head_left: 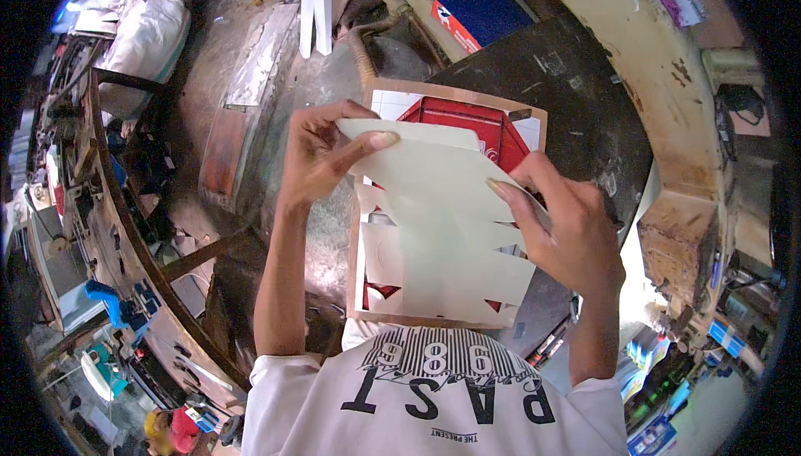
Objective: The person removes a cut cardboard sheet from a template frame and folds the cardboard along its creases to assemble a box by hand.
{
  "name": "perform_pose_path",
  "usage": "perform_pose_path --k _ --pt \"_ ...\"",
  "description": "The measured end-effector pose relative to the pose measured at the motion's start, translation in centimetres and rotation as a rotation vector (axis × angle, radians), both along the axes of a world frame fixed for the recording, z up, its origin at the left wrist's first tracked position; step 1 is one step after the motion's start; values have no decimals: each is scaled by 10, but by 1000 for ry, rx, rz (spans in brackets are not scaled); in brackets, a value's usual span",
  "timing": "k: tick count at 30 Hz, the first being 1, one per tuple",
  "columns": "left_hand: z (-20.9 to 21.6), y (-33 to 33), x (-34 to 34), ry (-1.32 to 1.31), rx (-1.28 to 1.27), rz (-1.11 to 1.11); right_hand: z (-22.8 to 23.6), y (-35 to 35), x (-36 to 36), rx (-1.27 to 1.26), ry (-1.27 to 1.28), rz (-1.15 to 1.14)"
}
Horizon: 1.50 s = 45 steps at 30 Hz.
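A white die-cut card blank (442, 214) with tabs and notched edges is stretched between my hands, its plain side up. My left hand (334, 143) pinches its far left corner, thumb on top and fingers beneath. At its right edge my right hand (563, 214) grips it between thumb and fingers. Beneath the blank lies a red and white printed sheet (509, 149), also with cut outlines, seen at the far side and through the notches. A brown board (541, 114) edges out from under that sheet. The blank hides most of both.
A dark tabletop (584, 80) extends to the right, with a blue box (484, 15) on its far part. A white post (316, 5) stands ahead. Left are a wooden rail (125, 214) and a white sack (150, 47); right, a cardboard box (680, 243) and cluttered shelves.
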<state>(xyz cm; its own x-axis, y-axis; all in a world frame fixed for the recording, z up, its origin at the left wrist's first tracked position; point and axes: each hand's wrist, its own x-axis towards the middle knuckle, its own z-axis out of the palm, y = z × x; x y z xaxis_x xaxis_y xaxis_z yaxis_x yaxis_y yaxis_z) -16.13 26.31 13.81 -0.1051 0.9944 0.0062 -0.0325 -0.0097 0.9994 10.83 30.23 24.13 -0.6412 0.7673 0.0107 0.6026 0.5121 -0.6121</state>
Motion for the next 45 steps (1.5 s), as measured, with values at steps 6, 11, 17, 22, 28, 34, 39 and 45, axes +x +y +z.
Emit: perform_pose_path --k 6,11,17,22,28,34,39,45 --pt "9 -18 -16 -218 206 19 32 -6 42 -118 195 -267" --pt "-33 -58 14 87 -156 -450 -21 10 98 -187 454 -310" --pt "42 -84 78 38 -103 -98 39 -55 181 -290 902 -125" --pt "134 -110 114 192 -18 -244 141 -121 183 119 422 -145" --pt "167 -139 146 -77 195 -169 136 -178 215 445 336 -169" --pt "271 -147 237 719 455 -775 134 -235 249 528 220 -97" --pt "240 -129 279 717 430 -1124 121 -270 265 745 169 -219" --pt "207 -130 322 656 550 -1240 82 -313 289 488 392 -440"
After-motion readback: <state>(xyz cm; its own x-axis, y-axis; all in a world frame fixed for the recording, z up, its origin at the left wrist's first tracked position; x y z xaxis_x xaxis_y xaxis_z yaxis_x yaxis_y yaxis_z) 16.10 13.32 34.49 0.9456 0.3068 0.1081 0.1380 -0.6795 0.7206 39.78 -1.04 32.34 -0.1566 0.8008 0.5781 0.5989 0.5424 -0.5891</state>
